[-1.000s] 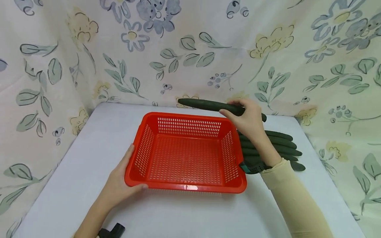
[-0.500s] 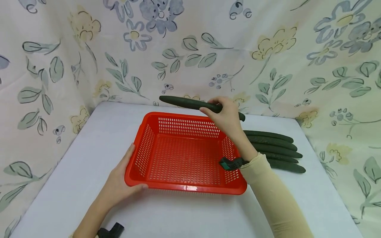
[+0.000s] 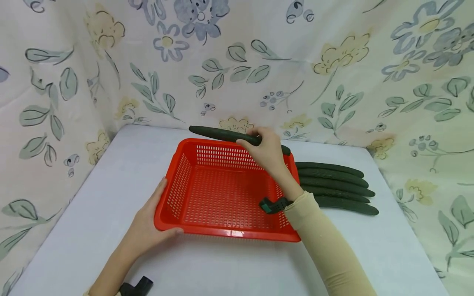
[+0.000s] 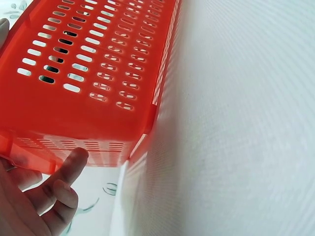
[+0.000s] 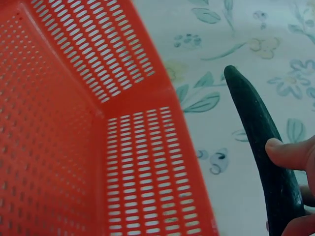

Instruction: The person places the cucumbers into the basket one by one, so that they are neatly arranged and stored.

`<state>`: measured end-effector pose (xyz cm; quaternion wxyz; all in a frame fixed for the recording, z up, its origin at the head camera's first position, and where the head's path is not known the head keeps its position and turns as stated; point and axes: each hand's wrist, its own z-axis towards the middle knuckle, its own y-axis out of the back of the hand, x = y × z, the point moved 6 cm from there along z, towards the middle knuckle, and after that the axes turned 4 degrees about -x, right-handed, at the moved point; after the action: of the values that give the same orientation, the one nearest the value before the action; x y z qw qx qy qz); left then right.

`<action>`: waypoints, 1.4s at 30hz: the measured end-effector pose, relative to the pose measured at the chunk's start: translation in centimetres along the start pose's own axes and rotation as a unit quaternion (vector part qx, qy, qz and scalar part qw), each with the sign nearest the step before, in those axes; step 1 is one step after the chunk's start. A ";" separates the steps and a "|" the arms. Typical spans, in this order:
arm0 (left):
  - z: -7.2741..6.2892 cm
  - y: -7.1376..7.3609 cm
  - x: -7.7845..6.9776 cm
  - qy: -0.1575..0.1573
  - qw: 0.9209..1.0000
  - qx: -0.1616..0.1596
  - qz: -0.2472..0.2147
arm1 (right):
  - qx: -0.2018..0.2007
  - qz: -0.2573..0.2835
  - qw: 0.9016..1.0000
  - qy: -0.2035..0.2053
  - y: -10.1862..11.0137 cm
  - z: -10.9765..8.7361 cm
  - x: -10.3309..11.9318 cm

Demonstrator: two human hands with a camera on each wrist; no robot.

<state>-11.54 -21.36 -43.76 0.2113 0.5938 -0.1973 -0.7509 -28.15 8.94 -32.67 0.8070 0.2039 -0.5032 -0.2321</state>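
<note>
A red plastic basket [image 3: 229,197] with slotted walls sits in the middle of the table, nothing inside it. At its front left corner my left hand [image 3: 149,228] holds it, thumb on the front rim and fingers along the left side; the left wrist view shows those fingers [image 4: 71,167] against the wall. My right hand [image 3: 267,150] pinches a long dark green cucumber [image 3: 216,133] between thumb and fingers. The cucumber [image 5: 253,118] hangs above the back rim, lying roughly sideways, its left end slightly higher. Part of it is hidden behind the hand.
Several more cucumbers [image 3: 340,185] lie side by side right of the basket, their left ends hidden by the basket and right arm. A white-covered table [image 3: 92,197] lies beneath. Floral cloth [image 3: 237,61] hangs behind it and at the sides.
My right hand has carried the cucumber leftward from the back right corner to above the basket's back rim, lately dropping a little. The left hand has stayed on the basket.
</note>
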 end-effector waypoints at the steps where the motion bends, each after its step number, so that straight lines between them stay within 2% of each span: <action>1: 0.0 0.0 0.0 0.001 1.000 0.001 -0.001 | 0.003 -0.005 1.000 -0.003 -0.2 -0.1 -0.1; 10: 0.0 0.0 -0.1 -0.005 1.000 -0.001 -0.004 | 0.048 -0.061 0.997 -0.017 -2.2 -1.3 -0.8; 16: 0.1 0.0 -0.2 -0.007 1.000 -0.002 -0.008 | 0.068 -0.115 0.990 -0.041 -2.8 -1.7 -1.3; 23: 0.0 -0.1 -0.2 -0.011 1.000 -0.003 -0.009 | 0.086 -0.164 0.982 -0.044 -3.8 -2.4 -1.7; 33: -0.1 0.0 -0.3 -0.013 1.000 -0.005 0.006 | 0.116 -0.201 0.971 -0.055 -6.0 -3.0 -2.6; 37: -0.1 0.1 -0.3 -0.013 1.000 -0.006 0.007 | 0.117 -0.196 0.971 -0.068 -6.5 -3.2 -3.0; 42: -0.2 0.1 -0.3 -0.014 1.000 -0.006 0.007 | 0.112 -0.189 0.974 -0.063 -6.8 -3.2 -3.1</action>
<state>-11.29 -21.23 -43.48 0.2177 0.5806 -0.1998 -0.7587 -27.63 5.57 -40.06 0.6872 0.3694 -0.5286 -0.3345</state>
